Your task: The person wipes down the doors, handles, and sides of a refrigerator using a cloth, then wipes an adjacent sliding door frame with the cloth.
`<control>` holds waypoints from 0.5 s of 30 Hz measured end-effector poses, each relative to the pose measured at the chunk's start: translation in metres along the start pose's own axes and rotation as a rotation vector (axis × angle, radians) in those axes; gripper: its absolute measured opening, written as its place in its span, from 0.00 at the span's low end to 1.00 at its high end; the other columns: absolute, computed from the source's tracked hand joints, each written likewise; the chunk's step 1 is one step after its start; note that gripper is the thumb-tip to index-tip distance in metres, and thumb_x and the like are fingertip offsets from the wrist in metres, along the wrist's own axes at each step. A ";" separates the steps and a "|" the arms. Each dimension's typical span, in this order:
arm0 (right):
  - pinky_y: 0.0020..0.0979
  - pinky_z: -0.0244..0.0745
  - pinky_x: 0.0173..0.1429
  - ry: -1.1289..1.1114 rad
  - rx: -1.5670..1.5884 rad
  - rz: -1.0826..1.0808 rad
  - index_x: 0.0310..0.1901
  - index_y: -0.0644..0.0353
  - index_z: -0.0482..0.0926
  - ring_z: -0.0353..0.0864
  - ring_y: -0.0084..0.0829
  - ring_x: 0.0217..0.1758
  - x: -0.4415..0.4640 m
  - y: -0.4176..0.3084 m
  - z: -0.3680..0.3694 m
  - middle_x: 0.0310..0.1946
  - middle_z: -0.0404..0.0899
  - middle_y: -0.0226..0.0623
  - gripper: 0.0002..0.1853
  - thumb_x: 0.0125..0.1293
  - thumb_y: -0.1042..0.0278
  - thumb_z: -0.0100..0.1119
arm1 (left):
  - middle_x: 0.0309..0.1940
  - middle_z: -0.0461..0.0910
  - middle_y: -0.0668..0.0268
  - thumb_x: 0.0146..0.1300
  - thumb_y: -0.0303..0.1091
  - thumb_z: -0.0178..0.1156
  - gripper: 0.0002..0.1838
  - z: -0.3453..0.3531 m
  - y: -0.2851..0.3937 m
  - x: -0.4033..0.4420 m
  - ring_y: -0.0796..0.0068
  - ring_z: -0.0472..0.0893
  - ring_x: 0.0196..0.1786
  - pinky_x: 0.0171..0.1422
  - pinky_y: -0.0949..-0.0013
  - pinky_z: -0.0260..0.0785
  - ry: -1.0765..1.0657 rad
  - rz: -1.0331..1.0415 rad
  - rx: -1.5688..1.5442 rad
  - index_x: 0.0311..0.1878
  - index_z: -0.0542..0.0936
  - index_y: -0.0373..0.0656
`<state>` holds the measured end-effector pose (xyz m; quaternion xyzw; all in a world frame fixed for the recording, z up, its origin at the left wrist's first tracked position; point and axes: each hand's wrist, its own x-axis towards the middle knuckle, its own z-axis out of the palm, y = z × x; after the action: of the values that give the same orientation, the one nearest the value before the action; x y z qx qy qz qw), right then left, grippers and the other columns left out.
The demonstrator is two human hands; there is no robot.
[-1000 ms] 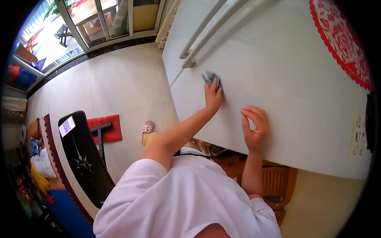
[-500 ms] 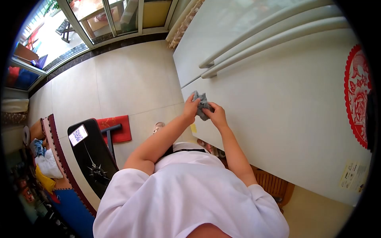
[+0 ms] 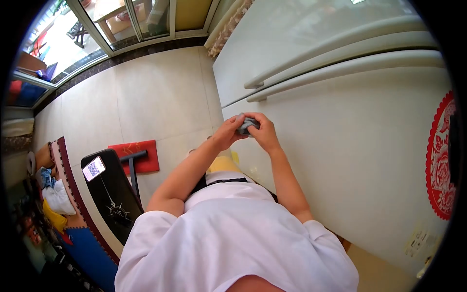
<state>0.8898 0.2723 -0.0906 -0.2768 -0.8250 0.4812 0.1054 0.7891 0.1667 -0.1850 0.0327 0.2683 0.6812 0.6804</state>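
A small grey cloth (image 3: 248, 125), bunched into a wad, is held between my two hands in front of the white fridge. My left hand (image 3: 227, 133) closes on it from the left, thumb on top. From the right, my right hand (image 3: 266, 135) curls its fingers over the wad. Part of the cloth is hidden by the fingers. The fridge door (image 3: 335, 141) stands just beyond both hands, with its long handles (image 3: 340, 78) above them.
To the left is a black padded bench (image 3: 109, 199) bearing a QR code card (image 3: 94, 168). A red mat (image 3: 151, 163) lies on the tiled floor (image 3: 92, 112) beside it. Clothes (image 3: 58, 199) are piled at the far left. A red round decoration (image 3: 440, 160) hangs on the fridge.
The cloth is squeezed into a smaller wad, and my right fingers now wrap over it. My hands are closer together. The view has shifted slightly, with the fridge handles lower.
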 end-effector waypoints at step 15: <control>0.32 0.75 0.57 0.413 0.001 -0.035 0.72 0.62 0.54 0.80 0.32 0.50 0.020 -0.040 -0.053 0.62 0.65 0.47 0.37 0.64 0.75 0.61 | 0.45 0.77 0.60 0.73 0.35 0.42 0.18 0.015 -0.028 0.156 0.66 0.76 0.48 0.51 0.65 0.73 0.588 0.401 0.205 0.60 0.73 0.41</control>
<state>0.8829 0.3071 -0.0310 -0.3550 -0.7905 0.4126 0.2809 0.8094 0.3167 -0.2336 -0.0444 0.5074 0.7508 0.4205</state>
